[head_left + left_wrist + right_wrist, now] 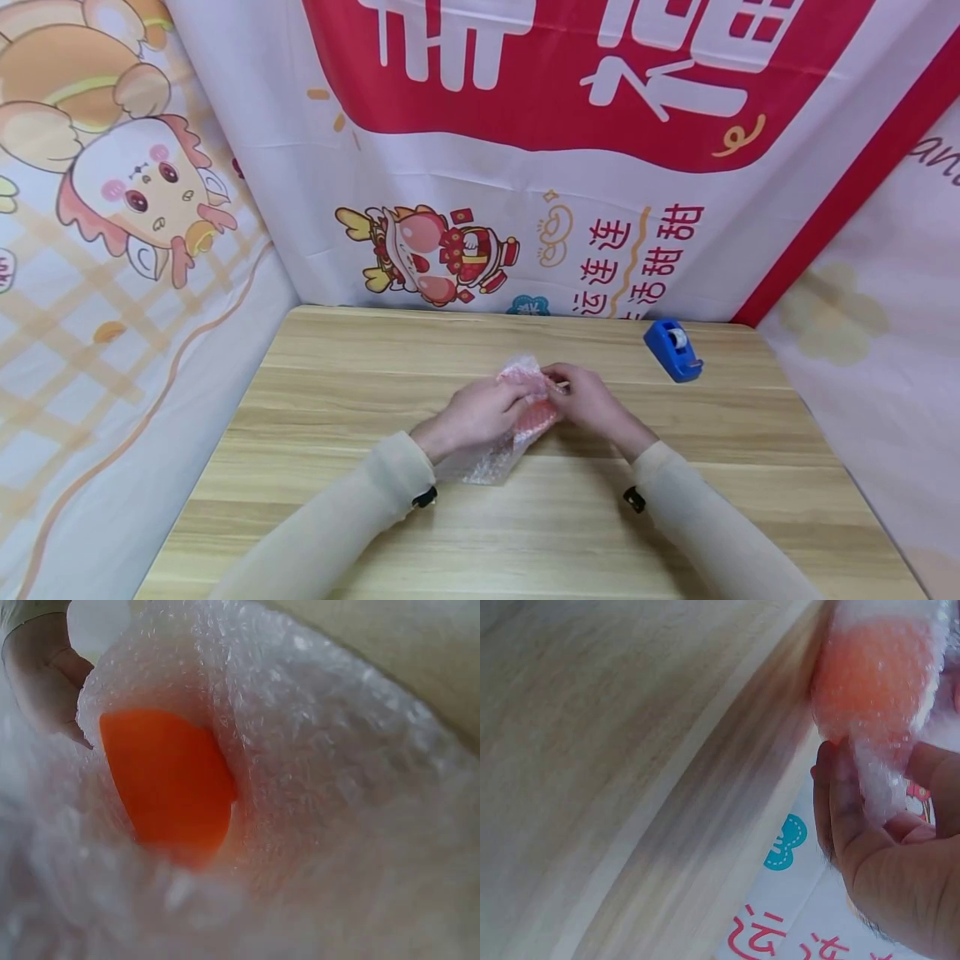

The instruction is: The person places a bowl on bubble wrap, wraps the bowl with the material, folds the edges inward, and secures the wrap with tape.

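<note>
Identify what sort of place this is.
Probably a small indoor tabletop booth, perhaps for recording: a wood-grain table, printed sheets hanging around it on three sides, and a blue tape dispenser near the back right.

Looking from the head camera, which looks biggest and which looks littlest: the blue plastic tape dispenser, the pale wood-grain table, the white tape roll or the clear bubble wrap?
1. Pale wood-grain table
2. Clear bubble wrap, though partly covered
3. Blue plastic tape dispenser
4. White tape roll
</note>
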Demonstrator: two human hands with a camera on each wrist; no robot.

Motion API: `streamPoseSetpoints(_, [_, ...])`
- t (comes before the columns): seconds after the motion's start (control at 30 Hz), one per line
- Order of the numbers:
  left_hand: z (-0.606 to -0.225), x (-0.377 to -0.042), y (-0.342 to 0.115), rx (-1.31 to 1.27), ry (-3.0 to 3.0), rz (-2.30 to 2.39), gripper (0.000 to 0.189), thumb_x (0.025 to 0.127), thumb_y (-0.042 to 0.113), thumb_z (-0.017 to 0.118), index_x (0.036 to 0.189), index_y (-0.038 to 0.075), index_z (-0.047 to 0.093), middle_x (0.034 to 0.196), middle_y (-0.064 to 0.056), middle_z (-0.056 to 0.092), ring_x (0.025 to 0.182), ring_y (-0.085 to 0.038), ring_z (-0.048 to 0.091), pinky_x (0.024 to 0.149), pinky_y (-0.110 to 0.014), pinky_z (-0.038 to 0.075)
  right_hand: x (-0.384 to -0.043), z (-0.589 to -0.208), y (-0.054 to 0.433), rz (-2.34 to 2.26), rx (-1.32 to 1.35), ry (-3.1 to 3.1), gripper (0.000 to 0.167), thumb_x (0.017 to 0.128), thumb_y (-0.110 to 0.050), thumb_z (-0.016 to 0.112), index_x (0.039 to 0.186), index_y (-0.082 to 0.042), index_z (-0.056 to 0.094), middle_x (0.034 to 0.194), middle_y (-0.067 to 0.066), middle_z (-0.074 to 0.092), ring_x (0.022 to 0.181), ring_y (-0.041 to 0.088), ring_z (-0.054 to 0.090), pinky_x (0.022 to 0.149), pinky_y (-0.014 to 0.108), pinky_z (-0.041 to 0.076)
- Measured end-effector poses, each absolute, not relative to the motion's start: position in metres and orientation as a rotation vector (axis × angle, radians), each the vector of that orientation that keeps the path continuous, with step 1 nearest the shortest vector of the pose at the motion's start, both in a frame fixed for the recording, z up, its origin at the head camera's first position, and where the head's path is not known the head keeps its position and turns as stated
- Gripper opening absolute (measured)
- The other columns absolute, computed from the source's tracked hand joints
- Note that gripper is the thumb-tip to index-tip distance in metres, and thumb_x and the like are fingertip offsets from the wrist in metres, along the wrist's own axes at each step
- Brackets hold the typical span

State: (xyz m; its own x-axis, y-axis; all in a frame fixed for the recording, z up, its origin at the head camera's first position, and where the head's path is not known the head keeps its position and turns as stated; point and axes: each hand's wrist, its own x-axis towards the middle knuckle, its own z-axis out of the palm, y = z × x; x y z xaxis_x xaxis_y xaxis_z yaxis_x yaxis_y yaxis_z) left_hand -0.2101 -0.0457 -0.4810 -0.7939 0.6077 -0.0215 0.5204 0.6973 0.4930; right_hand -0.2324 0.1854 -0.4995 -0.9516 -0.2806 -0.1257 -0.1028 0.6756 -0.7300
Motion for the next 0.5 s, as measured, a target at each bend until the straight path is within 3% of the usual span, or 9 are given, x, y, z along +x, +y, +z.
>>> streamPoseSetpoints(0.3, [-0.484,-0.205,-0.047,0.994,2.633,0.599,0.054,0.125,0.043,0.056,0.177,0.029,0.055,0.175,0.002,0.065,0.153,-0.019,0.070,0.131,-0.053,0.058,-0.229,-0.496,0.194,-1.161,-0.301,2.606,0.040,0.123,-0.027,0.064,0.157,-0.007,0.070,0.154,0.021,0.075,0.140,0.038,0.074,0.118,0.055,0.066])
streamPoseSetpoints(0.5, [-0.486,-0.198,-0.046,1.086,2.639,0.405,0.066,0.125,0.044,0.051,0.185,0.022,0.038,0.188,-0.004,0.047,0.171,-0.030,0.053,0.146,-0.055,0.038,-0.226,-0.499,0.196,-1.139,-0.322,2.605,0.043,0.121,-0.027,0.066,0.158,-0.004,0.068,0.153,0.022,0.076,0.138,0.037,0.074,0.118,0.056,0.066])
